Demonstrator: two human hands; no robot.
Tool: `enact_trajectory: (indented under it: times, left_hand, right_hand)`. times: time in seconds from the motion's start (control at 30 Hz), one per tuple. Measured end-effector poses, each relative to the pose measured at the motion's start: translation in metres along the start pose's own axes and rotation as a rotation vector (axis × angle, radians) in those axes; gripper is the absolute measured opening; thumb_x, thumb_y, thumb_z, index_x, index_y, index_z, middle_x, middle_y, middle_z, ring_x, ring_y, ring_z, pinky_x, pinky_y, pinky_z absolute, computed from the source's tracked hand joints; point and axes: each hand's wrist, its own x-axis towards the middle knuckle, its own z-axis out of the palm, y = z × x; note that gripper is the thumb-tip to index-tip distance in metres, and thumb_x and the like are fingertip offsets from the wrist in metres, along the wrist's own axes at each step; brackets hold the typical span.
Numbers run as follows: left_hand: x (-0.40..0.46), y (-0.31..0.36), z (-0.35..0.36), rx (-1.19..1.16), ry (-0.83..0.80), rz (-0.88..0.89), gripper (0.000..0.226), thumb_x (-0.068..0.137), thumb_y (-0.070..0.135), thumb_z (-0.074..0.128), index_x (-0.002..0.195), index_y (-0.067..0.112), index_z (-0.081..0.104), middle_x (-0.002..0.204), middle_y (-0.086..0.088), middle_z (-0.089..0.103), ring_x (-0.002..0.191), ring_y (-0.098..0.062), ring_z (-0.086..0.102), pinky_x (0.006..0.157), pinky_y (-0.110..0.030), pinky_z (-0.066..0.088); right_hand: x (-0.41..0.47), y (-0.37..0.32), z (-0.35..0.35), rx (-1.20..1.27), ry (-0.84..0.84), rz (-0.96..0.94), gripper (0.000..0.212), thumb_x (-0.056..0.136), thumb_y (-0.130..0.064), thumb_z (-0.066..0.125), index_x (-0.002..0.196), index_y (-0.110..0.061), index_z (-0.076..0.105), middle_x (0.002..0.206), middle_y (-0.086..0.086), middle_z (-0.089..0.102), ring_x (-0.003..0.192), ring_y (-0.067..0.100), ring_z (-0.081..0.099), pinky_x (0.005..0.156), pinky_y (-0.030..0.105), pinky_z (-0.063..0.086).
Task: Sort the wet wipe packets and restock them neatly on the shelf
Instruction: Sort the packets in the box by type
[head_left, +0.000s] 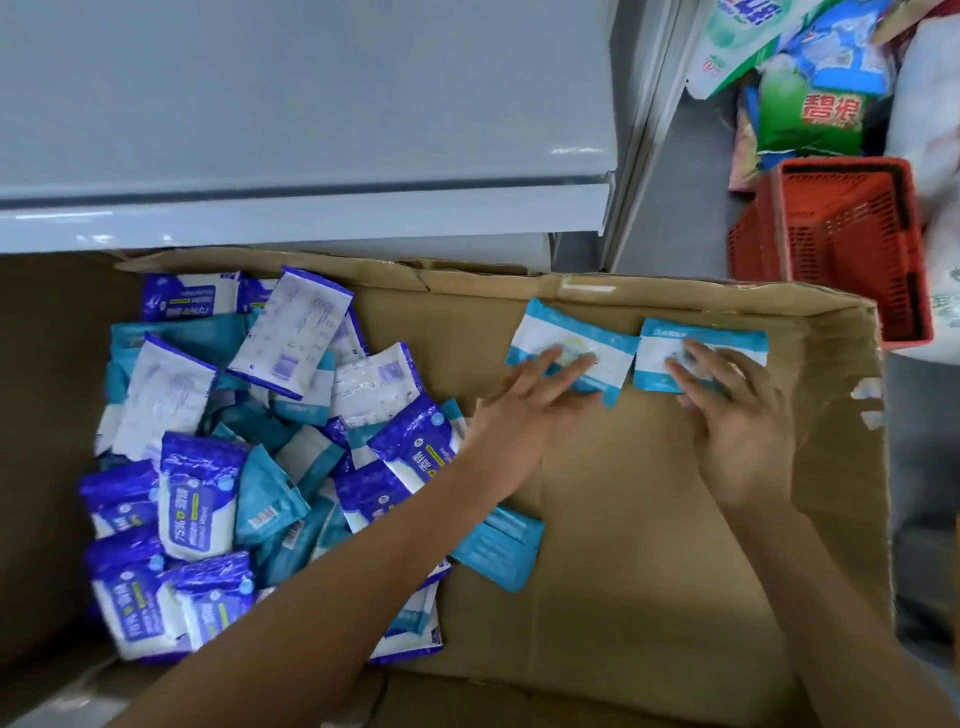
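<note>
Two bare forearms reach in from six o'clock. Left hand (524, 410) rests flat, fingers straight, on one teal-and-white wipe packet (569, 348); right hand (737, 421) presses another (701, 353) likewise at one o'clock. Perhaps thirty blue and teal packets (249, 457) heap at nine o'clock in the cardboard box (649, 571).

Red plastic basket (852, 244) standing on the grey floor (670, 208) at the upper right, just beside a heap of green and blue bags (810, 67), with a large white sack (930, 135) touching its far side near the edge.
</note>
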Motion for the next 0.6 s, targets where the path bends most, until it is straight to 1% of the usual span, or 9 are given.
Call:
enact_trajectory:
  times: [0.1,0.17,0.2,0.23,0.3,0.33,0.4,0.5,0.6]
  left_hand:
    - [0.019,0.004,-0.005,0.002,-0.011,0.002,0.092,0.085,-0.009,0.052,0.154,0.038,0.013,0.162,0.01,-0.018,0.149,-0.022,-0.018,0.115,-0.041,0.031]
    - [0.026,0.006,-0.011,-0.055,-0.033,0.021,0.09,0.083,-0.009,0.055,0.154,0.033,0.019,0.163,0.008,-0.015,0.149,-0.024,-0.018,0.119,-0.043,0.024]
    - [0.025,0.004,-0.016,-0.095,-0.017,0.037,0.085,0.083,-0.008,0.055,0.152,0.031,0.026,0.164,0.006,-0.006,0.151,-0.025,-0.009,0.121,-0.042,0.019]
    - [0.019,0.0,-0.022,-0.172,0.022,0.027,0.079,0.082,-0.007,0.056,0.148,0.03,0.036,0.164,0.005,0.006,0.151,-0.027,0.006,0.12,-0.04,0.023]
    - [-0.009,-0.015,-0.038,-0.391,0.152,-0.145,0.062,0.079,-0.005,0.057,0.131,0.03,0.054,0.151,0.004,0.032,0.132,-0.026,0.041,0.101,-0.037,0.045]
    - [-0.028,-0.029,-0.044,-0.445,0.232,-0.249,0.055,0.079,-0.006,0.058,0.122,0.028,0.058,0.141,0.003,0.041,0.119,-0.023,0.049,0.091,-0.036,0.05]
    - [-0.073,-0.062,-0.05,-0.394,0.288,-0.427,0.045,0.08,-0.007,0.061,0.114,0.023,0.059,0.125,0.0,0.051,0.109,-0.021,0.054,0.084,-0.036,0.052]
    - [-0.142,-0.108,-0.044,-0.16,0.212,-0.597,0.035,0.078,0.005,0.067,0.108,0.021,0.06,0.116,-0.001,0.055,0.103,-0.026,0.055,0.078,-0.039,0.05]
    - [-0.189,-0.125,-0.039,0.015,0.093,-0.674,0.04,0.076,0.029,0.078,0.112,0.02,0.061,0.115,-0.002,0.056,0.101,-0.028,0.054,0.077,-0.04,0.051]
  right_hand:
    - [0.011,0.013,0.005,0.046,0.112,0.128,0.04,0.089,-0.003,0.055,0.125,-0.019,0.065,0.142,0.002,0.052,0.128,0.033,0.045,0.098,0.048,0.044]
    - [0.016,-0.001,-0.001,0.084,0.148,0.232,0.04,0.087,-0.003,0.049,0.122,-0.016,0.067,0.142,0.008,0.051,0.128,0.034,0.044,0.104,0.044,0.039]
    - [0.016,-0.015,-0.004,0.098,0.157,0.275,0.041,0.086,-0.001,0.05,0.122,-0.014,0.065,0.141,0.01,0.05,0.128,0.033,0.043,0.106,0.04,0.035]
    - [0.015,-0.031,-0.007,0.129,0.164,0.297,0.043,0.084,0.002,0.053,0.122,-0.014,0.064,0.137,0.012,0.052,0.126,0.032,0.045,0.105,0.037,0.034]
    - [0.009,-0.069,-0.009,0.348,0.156,0.26,0.039,0.084,0.005,0.057,0.118,-0.012,0.066,0.119,0.013,0.06,0.107,0.03,0.059,0.095,0.035,0.044]
    - [0.003,-0.09,-0.008,0.515,0.119,0.246,0.033,0.086,0.005,0.059,0.113,-0.013,0.067,0.109,0.009,0.064,0.095,0.026,0.065,0.088,0.034,0.051]
    - [-0.009,-0.131,-0.002,0.75,-0.032,0.279,0.024,0.089,-0.003,0.063,0.108,-0.017,0.068,0.097,0.0,0.07,0.082,0.016,0.069,0.079,0.03,0.056]
    - [-0.022,-0.184,0.016,0.851,-0.23,0.327,0.019,0.09,-0.013,0.066,0.108,-0.018,0.069,0.095,-0.009,0.072,0.082,0.004,0.069,0.078,0.03,0.058]
    - [-0.017,-0.216,0.034,0.835,-0.207,0.385,0.016,0.09,-0.014,0.065,0.104,-0.02,0.071,0.088,-0.008,0.072,0.075,0.004,0.067,0.073,0.035,0.057]
